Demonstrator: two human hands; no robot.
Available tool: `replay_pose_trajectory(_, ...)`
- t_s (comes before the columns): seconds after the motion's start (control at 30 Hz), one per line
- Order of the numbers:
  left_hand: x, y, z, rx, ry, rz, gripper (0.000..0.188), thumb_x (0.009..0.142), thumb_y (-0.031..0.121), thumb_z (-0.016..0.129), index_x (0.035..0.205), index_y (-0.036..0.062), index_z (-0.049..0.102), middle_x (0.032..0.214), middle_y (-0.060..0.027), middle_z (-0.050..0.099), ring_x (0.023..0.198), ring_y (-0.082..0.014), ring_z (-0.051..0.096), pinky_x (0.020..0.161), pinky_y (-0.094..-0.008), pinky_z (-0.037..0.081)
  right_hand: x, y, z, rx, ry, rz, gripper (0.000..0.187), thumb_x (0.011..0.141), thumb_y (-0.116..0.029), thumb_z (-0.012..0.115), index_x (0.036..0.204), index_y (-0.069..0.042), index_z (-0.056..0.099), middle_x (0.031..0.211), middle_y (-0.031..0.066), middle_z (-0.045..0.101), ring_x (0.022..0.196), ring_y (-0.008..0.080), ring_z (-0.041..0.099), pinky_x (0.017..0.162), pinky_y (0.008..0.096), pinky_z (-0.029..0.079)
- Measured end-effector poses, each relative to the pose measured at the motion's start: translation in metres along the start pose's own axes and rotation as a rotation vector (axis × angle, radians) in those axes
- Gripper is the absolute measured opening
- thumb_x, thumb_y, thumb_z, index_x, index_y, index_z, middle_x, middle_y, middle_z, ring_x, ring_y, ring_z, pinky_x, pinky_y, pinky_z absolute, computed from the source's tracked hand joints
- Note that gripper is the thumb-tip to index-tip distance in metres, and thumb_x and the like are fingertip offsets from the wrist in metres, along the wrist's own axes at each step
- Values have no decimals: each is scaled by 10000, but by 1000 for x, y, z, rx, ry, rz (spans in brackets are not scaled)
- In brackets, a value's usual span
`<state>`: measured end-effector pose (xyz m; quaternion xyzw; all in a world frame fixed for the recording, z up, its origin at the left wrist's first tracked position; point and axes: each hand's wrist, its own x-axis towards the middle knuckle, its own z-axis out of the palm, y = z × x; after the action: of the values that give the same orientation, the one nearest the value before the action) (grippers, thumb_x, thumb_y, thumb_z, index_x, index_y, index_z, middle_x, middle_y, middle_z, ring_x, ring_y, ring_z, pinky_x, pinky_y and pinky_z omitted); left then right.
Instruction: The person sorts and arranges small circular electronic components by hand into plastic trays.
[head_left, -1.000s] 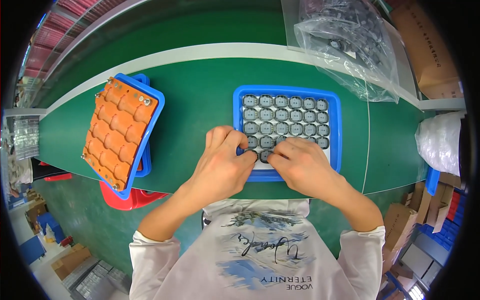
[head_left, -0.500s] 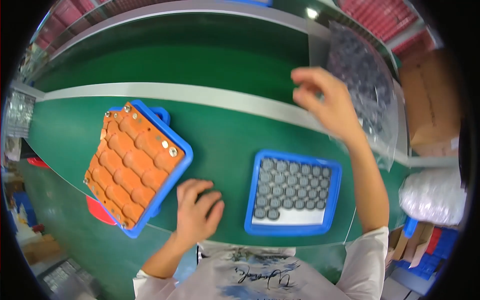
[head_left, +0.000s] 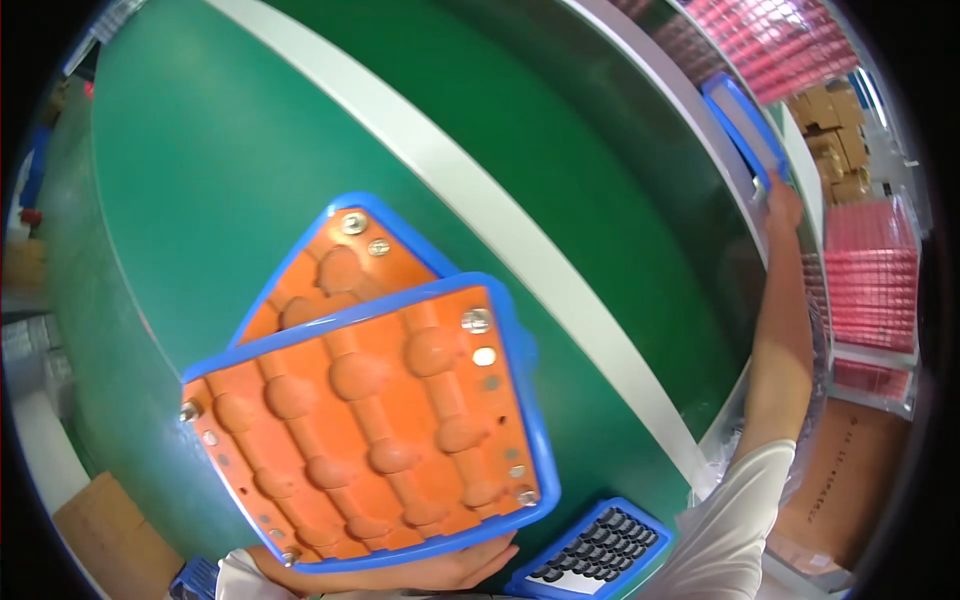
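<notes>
My right arm reaches far out to the upper right. There my right hand (head_left: 783, 207) grips the near end of a shallow blue tray (head_left: 728, 100) with a pale inside, on the ledge beyond the green bench. My left hand (head_left: 475, 563) lies along the near edge of an orange moulded plate (head_left: 385, 410) set in a blue frame; its visible fingers are stretched out, and the plate's edge partly covers the hand. Underneath, turned at an angle, is a second orange plate (head_left: 338, 268) in a blue frame. Both plates have rounded hollows and metal studs at the corners.
A blue tray (head_left: 655, 545) with rows of small dark grey parts stands near me, right of the orange plates. A pale rail (head_left: 480, 180) crosses the green bench. At the right are a cardboard box (head_left: 835, 480), clear plastic bags and stacked pink trays (head_left: 870, 280).
The view has swung round to the right. My right hand has gone from above the bench to the far blue tray and taken hold. My left hand is now against the orange plate's near edge.
</notes>
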<state>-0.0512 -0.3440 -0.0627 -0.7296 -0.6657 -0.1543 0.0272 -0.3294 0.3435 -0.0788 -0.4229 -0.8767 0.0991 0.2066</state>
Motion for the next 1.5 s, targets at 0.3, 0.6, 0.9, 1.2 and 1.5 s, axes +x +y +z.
replay_pose_trajectory(0.3, 22, 4, 1, -328, 305, -422, 230, 838, 193, 729, 1021, 58, 697, 1095, -113, 656, 953, -279, 657, 789, -413, 556, -216, -49, -148, 1359, -341, -94, 218, 988, -83, 641, 1128, 83, 626, 1101, 123, 672, 957, 229, 687, 952, 404, 580)
replay_pose_trajectory(0.6, 23, 9, 11, -508, 405, -648, 202, 778, 122, 794, 954, 48, 729, 1016, -90, 681, 1034, -293, 620, 918, -412, 501, -509, -137, -233, 1108, -793, -180, 136, 812, -104, 808, 896, -6, 764, 823, 47, 605, 735, 138, 580, 619, 308, 464)
replay_pose_trajectory(0.9, 41, 15, -2, -571, 512, -616, 131, 813, 8, 717, 942, -9, 709, 962, -135, 701, 965, -291, 651, 874, -368, 504, -507, -102, -233, 954, -474, -741, 387, 922, -235, 702, 1263, -55, 673, 867, 161, 653, 745, 290, 637, 678, 372, 509)
replay_pose_trajectory(1.2, 180, 37, -28, -754, 428, -268, 160, 910, 53, 650, 1044, -11, 708, 982, -150, 713, 891, -294, 690, 829, -370, 536, -470, 199, -251, 102, 155, -32, 288, 888, -152, 668, 1143, -21, 699, 1069, 168, 673, 909, 315, 666, 824, 394, 531)
replay_pose_trajectory(1.5, 394, 2, 65, 62, -26, -265, 262, 849, 115, 604, 1079, 13, 677, 1278, -226, 558, 1005, -458, 667, 919, -515, 541, -432, 190, -223, 200, 56, -110, 339, 834, -204, 753, 1154, -102, 714, 1128, 156, 589, 1032, 354, 609, 902, 433, 510)
